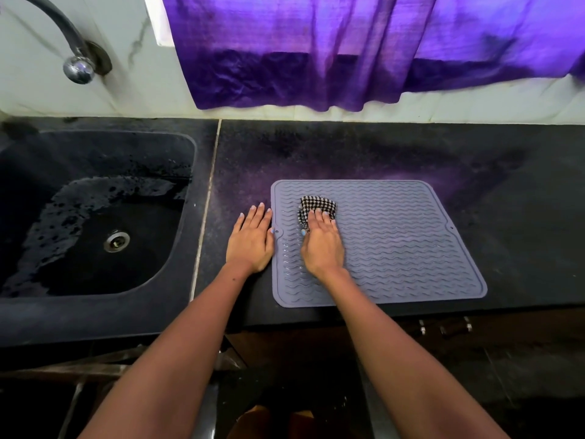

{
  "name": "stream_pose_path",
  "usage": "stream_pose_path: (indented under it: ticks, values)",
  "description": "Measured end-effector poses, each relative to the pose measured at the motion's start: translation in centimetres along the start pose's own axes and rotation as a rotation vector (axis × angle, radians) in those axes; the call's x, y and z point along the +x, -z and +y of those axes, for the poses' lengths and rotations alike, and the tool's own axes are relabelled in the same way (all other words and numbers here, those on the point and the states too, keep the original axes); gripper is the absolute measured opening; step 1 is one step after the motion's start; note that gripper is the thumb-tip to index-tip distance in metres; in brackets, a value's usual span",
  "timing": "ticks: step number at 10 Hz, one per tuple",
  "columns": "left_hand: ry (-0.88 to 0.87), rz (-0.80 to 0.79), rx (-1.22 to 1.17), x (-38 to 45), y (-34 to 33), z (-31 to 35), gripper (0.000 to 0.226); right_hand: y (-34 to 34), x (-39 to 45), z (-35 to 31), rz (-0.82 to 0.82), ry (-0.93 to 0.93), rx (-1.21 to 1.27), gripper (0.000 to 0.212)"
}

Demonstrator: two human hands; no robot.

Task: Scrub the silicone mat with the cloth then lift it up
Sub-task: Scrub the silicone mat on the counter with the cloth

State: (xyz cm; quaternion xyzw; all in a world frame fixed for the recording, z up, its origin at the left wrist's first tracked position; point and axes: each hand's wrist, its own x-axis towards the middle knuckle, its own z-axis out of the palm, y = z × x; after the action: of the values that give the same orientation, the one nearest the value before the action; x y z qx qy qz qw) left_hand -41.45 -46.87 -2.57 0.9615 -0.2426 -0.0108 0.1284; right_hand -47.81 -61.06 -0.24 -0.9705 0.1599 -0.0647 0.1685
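Right hand (321, 240) flat, pressing checkered cloth (316, 205) onto wavy-ribbed silicone mat (395, 248) (grey).

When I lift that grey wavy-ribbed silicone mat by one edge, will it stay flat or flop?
Likely flop: the grey wavy-ribbed silicone mat looks thin and lies flush on the black counter, so it should drape. It probably slides a little; the left hand lies flat at its left edge, perhaps bracing it, while the right hand presses the checked cloth.
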Motion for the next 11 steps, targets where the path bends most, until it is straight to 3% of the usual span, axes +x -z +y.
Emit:
stream_pose_path:
  ticks: [1, 2, 3, 4, 6, 7, 9, 10, 11]
  values:
    - [-0.001, 0.003, 0.003, 0.0, -0.1, 0.0, 0.066, 1.4, 0.2, 0.4, -0.062, 0.033, 0.057, 0.053]
    - [-0.006, 0.006, -0.003, -0.1, 0.1, 0.1, 0.067, 3.6, 1.1, 0.9, -0.195, -0.144, 0.489, 0.045]
    - [0.001, 0.014, -0.012, -0.3, 0.2, 0.3, 0.059, 4.8, 2.5, 0.1, -0.089, -0.386, 0.831, 0.038]
    - [0.006, 0.010, 0.002, -0.7, 0.2, 0.4, 0.051, 4.2, 1.1, -2.3, 0.019, -0.324, 0.694, 0.041]
    - [0.001, 0.007, 0.036, -0.5, 0.0, 0.2, 0.051, -1.6, -2.5, -2.9, -0.049, 0.115, 0.053, 0.055]
    - [0.007, 0.014, 0.030, -0.6, -0.1, 0.3, 0.051, -1.8, -2.4, -2.6, -0.100, 0.124, 0.001, 0.059]
    - [0.002, -0.009, 0.039, -0.6, 0.0, 0.2, 0.052, 0.5, -1.3, -2.5, -0.256, 0.137, 0.150, 0.052]
    - [-0.029, -0.087, 0.048, -0.4, 0.6, -0.2, 0.053, 3.6, 0.0, -2.5, -0.313, -0.119, 0.566, 0.044]
    - [-0.060, -0.132, 0.080, -0.6, 0.8, -0.7, 0.054, 5.3, -1.0, -3.0, -0.245, -0.147, 0.513, 0.041]
